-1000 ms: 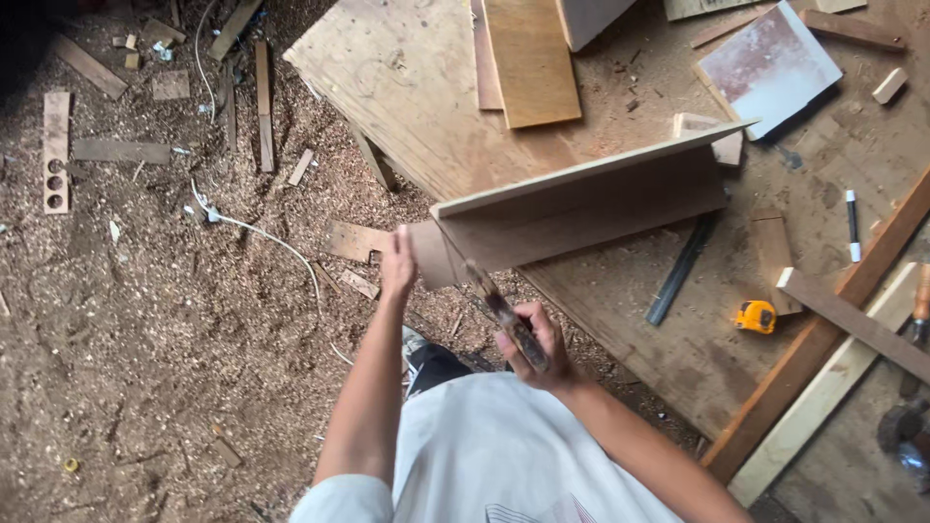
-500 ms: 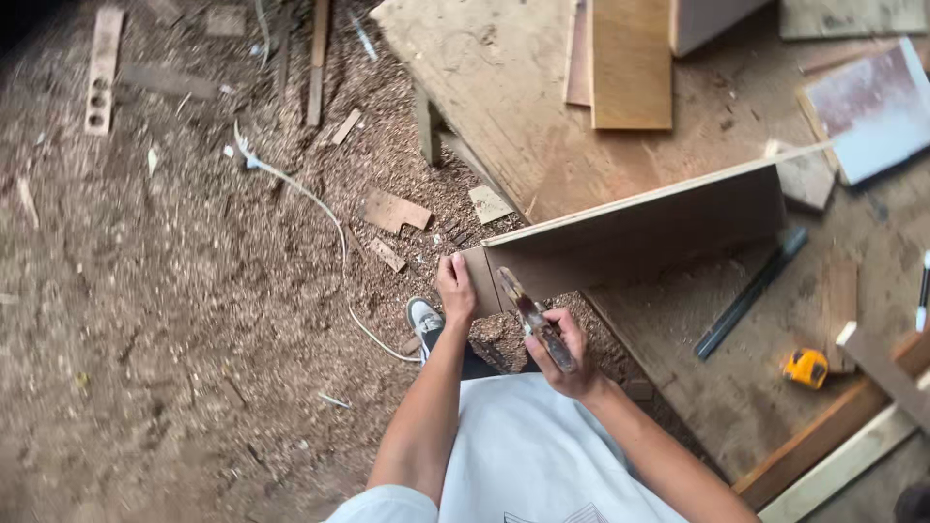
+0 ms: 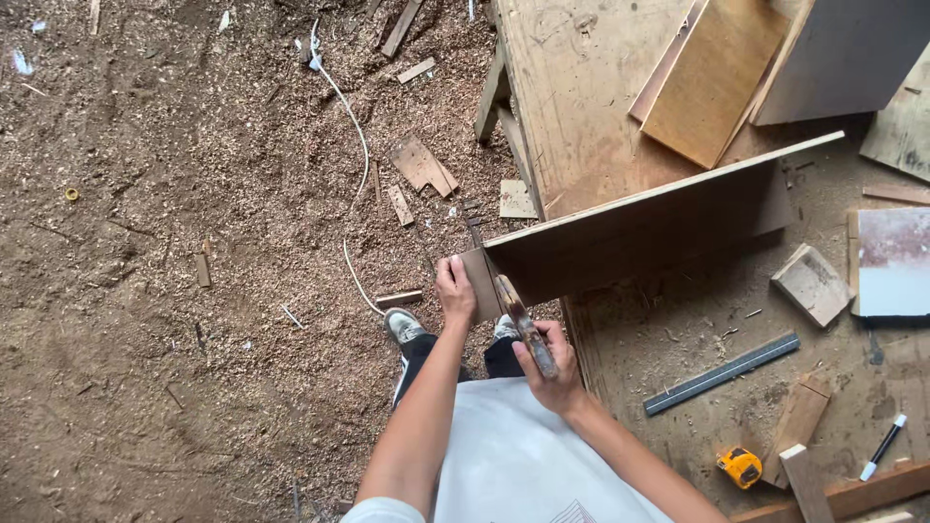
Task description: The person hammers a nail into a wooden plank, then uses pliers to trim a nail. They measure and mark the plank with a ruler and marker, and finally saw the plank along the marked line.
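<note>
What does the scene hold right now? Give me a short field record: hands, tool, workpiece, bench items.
left hand: grips the overhanging end of the board
right hand: closed on the saw handle
hand saw: blade set against the board's end
board: stands on edge, its end past the workbench
workbench: holds ruler, tape measure, marker
floor: sawdust, offcuts, white cable

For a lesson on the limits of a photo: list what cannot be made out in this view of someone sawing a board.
Head view only:
- Saw: its blade teeth are too thin to see; the right hand covers part of the handle.
- Board: how deep the cut goes is hidden behind its end and the left hand.
- Grey panel: cut off by the top and right edges.
- Yellow tape measure: details are too small.
</note>
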